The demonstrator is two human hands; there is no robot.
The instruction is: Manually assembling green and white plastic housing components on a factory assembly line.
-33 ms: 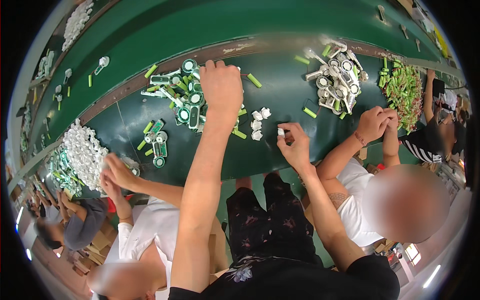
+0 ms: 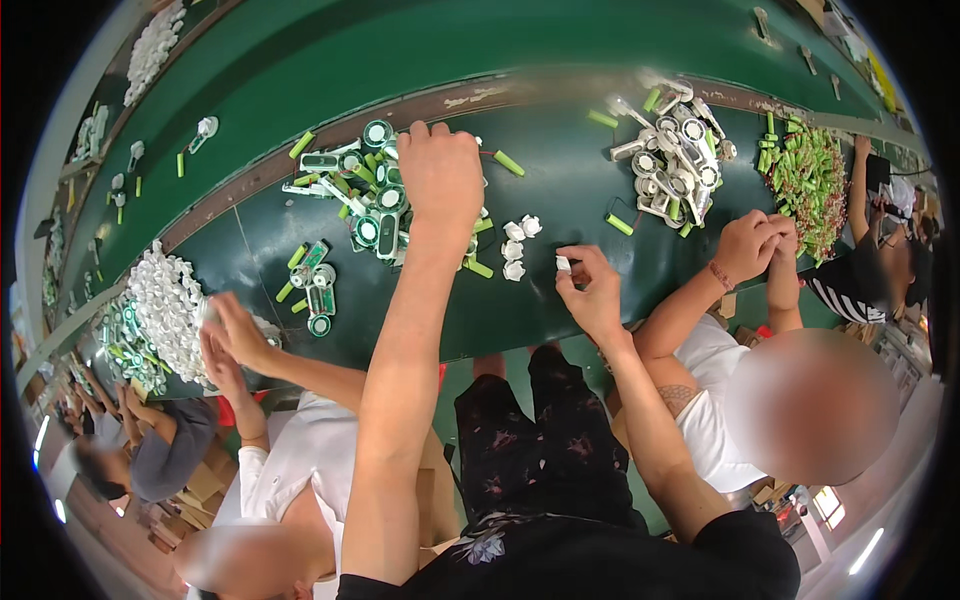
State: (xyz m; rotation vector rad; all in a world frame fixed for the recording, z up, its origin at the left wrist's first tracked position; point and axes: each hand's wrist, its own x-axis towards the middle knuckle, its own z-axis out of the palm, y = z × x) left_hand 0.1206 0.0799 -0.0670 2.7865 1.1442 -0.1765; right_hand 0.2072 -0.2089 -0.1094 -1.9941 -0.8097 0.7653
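My left hand (image 2: 440, 180) reaches over the right side of a pile of white-and-green handheld devices (image 2: 388, 200) with green cylindrical cells among them. Its fingers curl down, closed; the fingertips and whatever they grip are hidden behind the back of the hand. My right hand (image 2: 595, 290) is held over the table's near edge, pinching a small white plastic piece (image 2: 563, 264) between thumb and forefinger. Just left of it, several similar white plastic caps (image 2: 514, 250) lie in a short row on the dark green table (image 2: 560, 190).
Another device pile (image 2: 672, 165) and a heap of green cells with wires (image 2: 803, 185) lie to the right. On the left are a smaller device group (image 2: 318, 290) and a white-parts heap (image 2: 168, 310). Co-workers' hands (image 2: 750, 248) work on both sides. Beyond a raised ledge runs a green belt.
My left hand has shifted very slightly left. The left co-worker's hands have moved a little; my right hand stays in place with the white piece.
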